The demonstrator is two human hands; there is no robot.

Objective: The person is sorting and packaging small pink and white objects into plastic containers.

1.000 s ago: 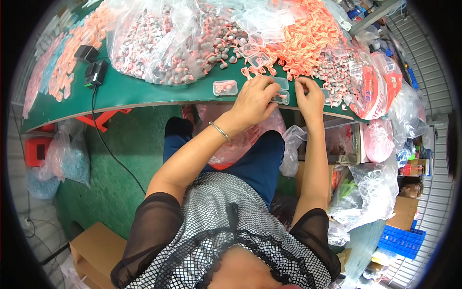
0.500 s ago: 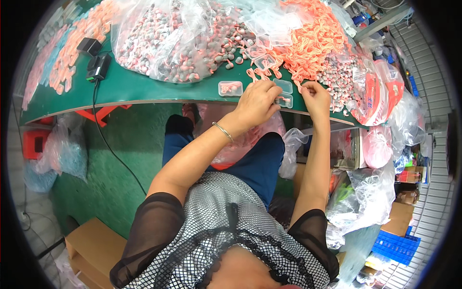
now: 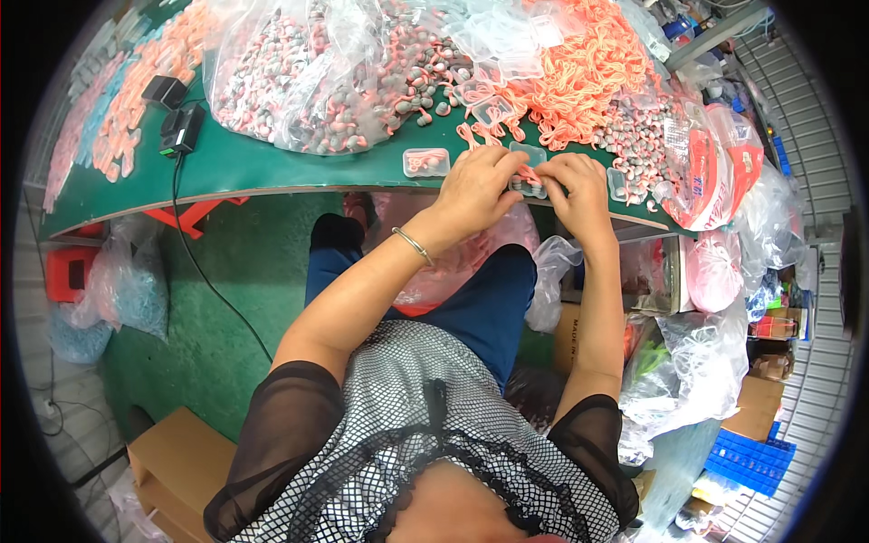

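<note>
Head view: open box (image 3: 529,151) holds grey pieces (image 3: 526,182) (pink cord (image 3: 423,161) in another box (image 3: 441,169)).

- Open box (image 3: 533,156): clear, on the green table (image 3: 244,167).
- Left hand (image 3: 480,184): just left of the open box, fingertips at a pink cord (image 3: 526,171) above it.
- Right hand (image 3: 579,193): just right of the open box, pinching that cord.
- Filled box (image 3: 425,163): left of the open box.
- Orange heap (image 3: 593,77): beyond the open box.
- Bead bag (image 3: 294,90): beyond and left of the open box.
- Red-and-white bag (image 3: 699,172): right of the open box.
</note>
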